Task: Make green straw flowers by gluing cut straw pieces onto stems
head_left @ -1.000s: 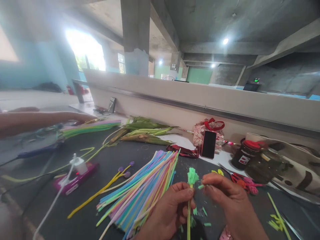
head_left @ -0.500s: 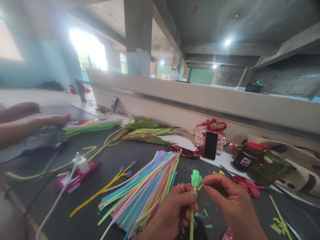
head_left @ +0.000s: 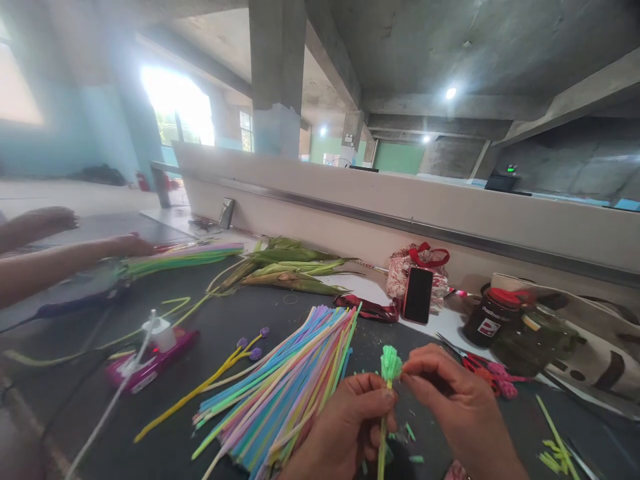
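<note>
Upright in my left hand is a pipe-cleaner flower, its yellow-green stem pinched between thumb and fingers. The flower's mint-green tufted head stands just above my thumb. To the right of that head, my right hand has thumb and forefinger pressed together, and whatever is between them is too small to make out. Left of my hands lies a fanned bundle of pastel pipe cleaners. Small green clippings are scattered on the dark table below my hands.
Corn husks lie at the back, with a leaning phone to their right. A dark jar and scissors are on the right. A purple power strip and yellow stems sit left. Another person's arm reaches in.
My right fingertips have shifted slightly off the flower head, and the green bit seen at them before no longer shows clearly. At far left, the other person's arm has reached further right.
</note>
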Available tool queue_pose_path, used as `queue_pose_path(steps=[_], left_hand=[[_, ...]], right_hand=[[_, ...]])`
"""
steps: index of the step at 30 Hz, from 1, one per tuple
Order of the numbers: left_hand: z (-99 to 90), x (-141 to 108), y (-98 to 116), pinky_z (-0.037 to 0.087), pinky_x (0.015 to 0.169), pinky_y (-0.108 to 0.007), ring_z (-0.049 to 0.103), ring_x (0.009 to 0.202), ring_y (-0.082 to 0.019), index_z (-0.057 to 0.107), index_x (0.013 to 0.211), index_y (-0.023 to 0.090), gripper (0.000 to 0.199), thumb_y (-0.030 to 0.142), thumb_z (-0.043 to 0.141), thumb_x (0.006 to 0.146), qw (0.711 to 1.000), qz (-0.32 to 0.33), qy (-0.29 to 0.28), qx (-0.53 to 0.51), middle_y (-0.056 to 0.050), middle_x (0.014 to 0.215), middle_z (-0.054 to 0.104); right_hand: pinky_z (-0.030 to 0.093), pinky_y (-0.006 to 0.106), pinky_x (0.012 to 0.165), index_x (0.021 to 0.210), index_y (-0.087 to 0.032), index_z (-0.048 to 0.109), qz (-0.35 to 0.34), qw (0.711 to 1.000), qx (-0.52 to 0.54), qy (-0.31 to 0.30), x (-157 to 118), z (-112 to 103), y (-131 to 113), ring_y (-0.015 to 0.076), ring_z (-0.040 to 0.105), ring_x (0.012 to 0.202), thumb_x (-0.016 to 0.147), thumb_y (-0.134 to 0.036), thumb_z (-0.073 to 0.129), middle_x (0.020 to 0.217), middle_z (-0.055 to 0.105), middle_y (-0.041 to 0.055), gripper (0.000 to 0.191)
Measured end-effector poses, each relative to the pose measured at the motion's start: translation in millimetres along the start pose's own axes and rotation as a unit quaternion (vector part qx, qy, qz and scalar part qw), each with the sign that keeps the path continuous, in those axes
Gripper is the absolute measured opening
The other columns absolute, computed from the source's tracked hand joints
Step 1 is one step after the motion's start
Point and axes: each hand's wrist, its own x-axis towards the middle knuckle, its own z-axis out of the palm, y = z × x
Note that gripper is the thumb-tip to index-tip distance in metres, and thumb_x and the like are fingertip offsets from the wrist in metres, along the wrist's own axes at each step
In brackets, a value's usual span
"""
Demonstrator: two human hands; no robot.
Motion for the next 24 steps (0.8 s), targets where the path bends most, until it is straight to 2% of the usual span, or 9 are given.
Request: queue_pose_path(steps=[5,13,20,24], left_hand=[[-0.1,0.5,-0.3,0.013,0.028,-0.016,0.033,0.026,-0.002,0.050,0.061,0.016,0.021,0.027,0.067,0.060,1.000,0.000,0.005,0.015,0.005,0.041,0.053],[-0.7,2.5,-0.9,0.015,0.026,-0.016,0.033,0.024,-0.001,0.049,0.057,0.015,0.027,0.032,0.071,0.055,1.000,0.009,0.000,0.022,0.005,0.040,0.052],[-8.5,7.0,-7.0,0.015,0.027,-0.016,0.034,0.026,-0.002,0.050,0.062,0.015,0.025,0.031,0.069,0.059,0.999,0.008,-0.035,-0.022,0.005,0.042,0.054],[-10.8,7.5,-6.7,0.012,0.026,-0.016,0.029,0.024,-0.001,0.051,0.067,0.016,0.024,0.033,0.067,0.062,0.998,0.011,-0.040,-0.041,0.006,0.042,0.054]], right_hand=[[0.044,0.025,0.058,0.064,-0.022,0.060,0.019,1.000,0.013,0.007,1.2,1.0,0.9,0.0173,0.054,0.070,0.070,-0.029,0.060,0.071,0.057,0.0012,0.010],[0.042,0.023,0.058,0.064,-0.022,0.059,0.027,0.997,0.049,0.055,-2.7,8.1,2.8,0.0173,0.052,0.073,0.069,-0.029,0.061,0.073,0.055,0.0014,0.009],[0.041,0.022,0.054,0.075,-0.022,0.061,0.053,0.994,0.043,0.088,-5.8,10.7,0.8,0.0159,0.052,0.070,0.067,-0.035,0.062,0.085,0.057,0.0017,0.015],[0.041,0.022,0.053,0.081,-0.023,0.062,0.053,0.990,0.055,0.116,-8.9,7.8,-2.8,0.0148,0.052,0.069,0.066,-0.033,0.063,0.091,0.057,0.0021,0.017]])
